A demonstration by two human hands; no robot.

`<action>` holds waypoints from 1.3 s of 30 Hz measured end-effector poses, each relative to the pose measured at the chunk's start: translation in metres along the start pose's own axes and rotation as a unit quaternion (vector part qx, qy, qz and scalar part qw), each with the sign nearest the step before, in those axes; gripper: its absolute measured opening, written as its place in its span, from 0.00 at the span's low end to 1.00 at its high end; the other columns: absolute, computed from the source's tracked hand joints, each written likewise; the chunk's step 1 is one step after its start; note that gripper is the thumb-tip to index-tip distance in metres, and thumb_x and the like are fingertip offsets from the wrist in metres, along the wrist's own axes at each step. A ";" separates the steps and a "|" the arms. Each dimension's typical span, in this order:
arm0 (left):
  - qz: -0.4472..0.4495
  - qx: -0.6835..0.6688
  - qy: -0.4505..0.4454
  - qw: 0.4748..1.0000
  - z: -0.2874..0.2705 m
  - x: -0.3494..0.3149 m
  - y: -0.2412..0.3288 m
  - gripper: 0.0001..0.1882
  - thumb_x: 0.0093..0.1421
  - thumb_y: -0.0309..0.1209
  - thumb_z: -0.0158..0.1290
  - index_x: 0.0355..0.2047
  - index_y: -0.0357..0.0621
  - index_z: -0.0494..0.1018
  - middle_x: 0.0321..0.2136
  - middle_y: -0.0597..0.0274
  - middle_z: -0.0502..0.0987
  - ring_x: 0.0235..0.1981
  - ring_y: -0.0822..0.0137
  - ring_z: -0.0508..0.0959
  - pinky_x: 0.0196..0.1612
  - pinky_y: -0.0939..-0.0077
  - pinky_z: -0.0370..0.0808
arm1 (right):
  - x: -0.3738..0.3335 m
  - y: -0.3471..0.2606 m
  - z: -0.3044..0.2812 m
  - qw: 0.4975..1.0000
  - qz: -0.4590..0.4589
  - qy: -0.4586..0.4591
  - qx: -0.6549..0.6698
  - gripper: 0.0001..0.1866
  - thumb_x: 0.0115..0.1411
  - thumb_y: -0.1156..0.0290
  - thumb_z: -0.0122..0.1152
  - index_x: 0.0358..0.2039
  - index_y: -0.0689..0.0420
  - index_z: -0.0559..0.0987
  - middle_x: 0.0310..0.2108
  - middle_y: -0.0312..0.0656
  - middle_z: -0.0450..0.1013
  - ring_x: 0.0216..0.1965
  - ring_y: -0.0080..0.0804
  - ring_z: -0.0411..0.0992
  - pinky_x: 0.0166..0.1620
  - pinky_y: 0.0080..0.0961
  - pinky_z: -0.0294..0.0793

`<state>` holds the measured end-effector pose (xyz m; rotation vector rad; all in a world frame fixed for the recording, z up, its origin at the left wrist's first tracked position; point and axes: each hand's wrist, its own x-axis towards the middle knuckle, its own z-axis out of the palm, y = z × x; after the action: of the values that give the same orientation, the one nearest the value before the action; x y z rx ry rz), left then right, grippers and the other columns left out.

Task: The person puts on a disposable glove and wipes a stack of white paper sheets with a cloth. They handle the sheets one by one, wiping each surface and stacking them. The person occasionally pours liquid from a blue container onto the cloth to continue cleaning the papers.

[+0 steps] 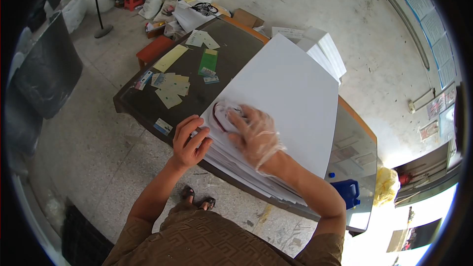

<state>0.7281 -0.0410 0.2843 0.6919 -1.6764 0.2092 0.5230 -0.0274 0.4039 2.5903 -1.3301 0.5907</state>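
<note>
A tall stack of large white sheets (295, 88) lies on the dark table in front of me. My right hand (256, 135), in a thin clear plastic glove, presses a crumpled white cloth (227, 110) onto the top sheet near its left corner. The cloth looks like a wad with a dark red edge; its underside is hidden. My left hand (189, 140) is bare and rests at the stack's near left corner, its fingers bent and apart, with nothing seen in it.
Paper tags (172, 88), a green card (208, 61) and small cards lie on the dark tabletop (143, 99) at left. A blue jug (347, 193) stands at the table's right end. Beyond are a red stool (155, 49), a fan (102, 32) and a white paper pile (325, 51).
</note>
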 end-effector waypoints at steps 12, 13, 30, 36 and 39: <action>0.109 -0.042 0.012 0.993 0.013 -0.012 -0.025 0.11 0.58 0.36 0.58 0.37 0.44 0.76 0.44 0.57 0.69 0.49 0.52 0.70 0.47 0.58 0.76 | 0.023 -0.032 0.010 0.996 0.068 -0.051 -0.018 0.34 0.56 0.52 0.61 0.63 0.43 0.67 0.46 0.50 0.68 0.47 0.48 0.69 0.46 0.47 0.68; 0.106 -0.070 0.009 0.992 0.016 -0.012 -0.024 0.11 0.58 0.37 0.58 0.36 0.44 0.76 0.43 0.57 0.69 0.48 0.53 0.70 0.47 0.58 0.76 | 0.022 -0.030 0.011 0.995 0.070 -0.058 -0.032 0.33 0.56 0.53 0.61 0.62 0.42 0.68 0.45 0.50 0.68 0.46 0.47 0.69 0.45 0.46 0.68; 0.038 -0.193 -0.028 0.980 0.013 0.013 -0.024 0.12 0.52 0.41 0.65 0.28 0.56 0.71 0.31 0.72 0.67 0.34 0.70 0.68 0.36 0.74 0.66 | 0.198 0.259 0.082 0.904 0.354 -0.167 -0.174 0.26 0.68 0.46 0.40 0.64 0.35 0.63 0.52 0.51 0.69 0.55 0.50 0.68 0.58 0.39 0.66; 0.032 -0.180 -0.048 0.982 0.007 0.013 -0.022 0.14 0.48 0.42 0.68 0.29 0.62 0.73 0.30 0.73 0.66 0.33 0.72 0.67 0.33 0.78 0.63 | 0.229 0.376 0.105 0.911 0.386 -0.090 -0.113 0.30 0.65 0.44 0.45 0.65 0.40 0.63 0.49 0.49 0.74 0.53 0.49 0.70 0.55 0.38 0.67; 0.021 -0.171 -0.056 0.983 0.004 0.014 -0.020 0.15 0.47 0.42 0.69 0.30 0.63 0.73 0.30 0.73 0.66 0.33 0.72 0.67 0.32 0.78 0.63 | 0.227 0.380 0.108 0.914 0.376 -0.067 -0.139 0.28 0.65 0.46 0.46 0.64 0.40 0.65 0.46 0.48 0.76 0.51 0.49 0.72 0.54 0.37 0.69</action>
<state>0.7350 -0.0635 0.2921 0.4158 -1.7788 -0.0913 0.3630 -0.4539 0.3903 1.8603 -2.2756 0.2748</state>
